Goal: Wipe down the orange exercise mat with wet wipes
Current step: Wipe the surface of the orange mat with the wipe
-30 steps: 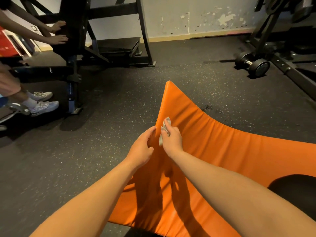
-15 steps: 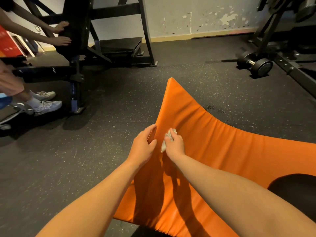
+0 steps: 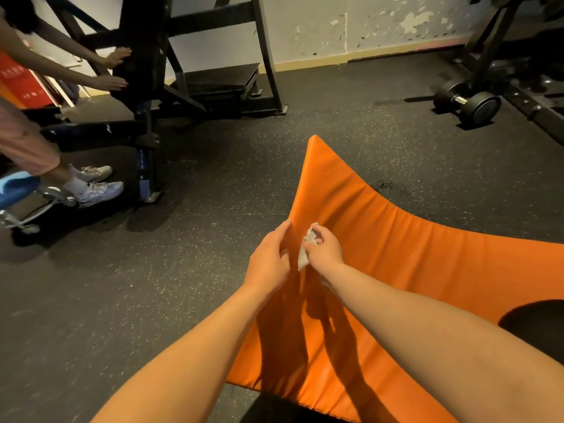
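**On the gym floor, both hands at the mat's left edge**

On the dark speckled floor [image 3: 152,300] lies the orange exercise mat [image 3: 427,270]. Its far left corner points toward the wall [image 3: 335,25], and its near edge shows a gathered seam at the bottom of the view. Both hands work at the mat's left edge, about midway along it.

The left hand [image 3: 268,264] grips that edge, with fingers curled over the side and the thumb on the top surface. Just beside it, the right hand [image 3: 326,250] holds a crumpled white wet wipe [image 3: 305,251]. Its fingers are closed round the wipe and hold it against the orange surface close to the edge. The lower end of the wipe hangs out below the fist. Both forearms cast dark shadows on the mat beneath them. A dark rounded shape [image 3: 537,325] sits on the mat at its right side; what it is cannot be told.

Well apart, near the far right, a black dumbbell [image 3: 470,105] rests on the floor beside a machine base. At the far left stands a black steel frame [image 3: 146,56]. Another person presses two flat palms [image 3: 113,82] against it, with white sneakers [image 3: 97,190] planted on the floor below.
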{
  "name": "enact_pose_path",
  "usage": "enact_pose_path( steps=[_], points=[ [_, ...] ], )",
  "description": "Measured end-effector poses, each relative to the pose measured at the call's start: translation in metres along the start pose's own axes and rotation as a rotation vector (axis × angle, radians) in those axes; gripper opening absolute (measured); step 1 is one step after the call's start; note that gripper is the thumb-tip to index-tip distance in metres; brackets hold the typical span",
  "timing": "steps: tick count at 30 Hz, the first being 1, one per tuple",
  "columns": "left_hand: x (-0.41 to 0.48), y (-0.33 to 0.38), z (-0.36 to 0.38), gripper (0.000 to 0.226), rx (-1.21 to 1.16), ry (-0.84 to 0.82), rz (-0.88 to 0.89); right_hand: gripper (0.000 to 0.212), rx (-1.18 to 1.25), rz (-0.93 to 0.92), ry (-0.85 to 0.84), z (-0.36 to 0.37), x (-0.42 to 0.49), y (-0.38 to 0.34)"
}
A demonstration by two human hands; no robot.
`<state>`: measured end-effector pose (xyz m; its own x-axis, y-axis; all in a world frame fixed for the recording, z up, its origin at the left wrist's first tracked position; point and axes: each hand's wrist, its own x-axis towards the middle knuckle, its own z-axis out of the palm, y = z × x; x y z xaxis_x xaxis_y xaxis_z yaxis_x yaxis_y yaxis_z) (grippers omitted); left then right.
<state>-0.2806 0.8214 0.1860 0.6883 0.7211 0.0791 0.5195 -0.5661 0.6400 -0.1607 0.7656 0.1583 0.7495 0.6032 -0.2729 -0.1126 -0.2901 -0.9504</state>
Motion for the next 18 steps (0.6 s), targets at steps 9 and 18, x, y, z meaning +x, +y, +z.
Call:
enact_pose_path(
  steps=[9,18],
  points=[
    [0.01,0.014,0.003,0.07,-0.03,0.023,0.043,0.028,0.022,-0.132,0.066,0.0,0.001,-0.019],
    [0.014,0.002,0.002,0.057,-0.062,0.052,0.03,0.017,-0.033,-0.288,0.05,0.004,0.0,-0.036]
  ],
)
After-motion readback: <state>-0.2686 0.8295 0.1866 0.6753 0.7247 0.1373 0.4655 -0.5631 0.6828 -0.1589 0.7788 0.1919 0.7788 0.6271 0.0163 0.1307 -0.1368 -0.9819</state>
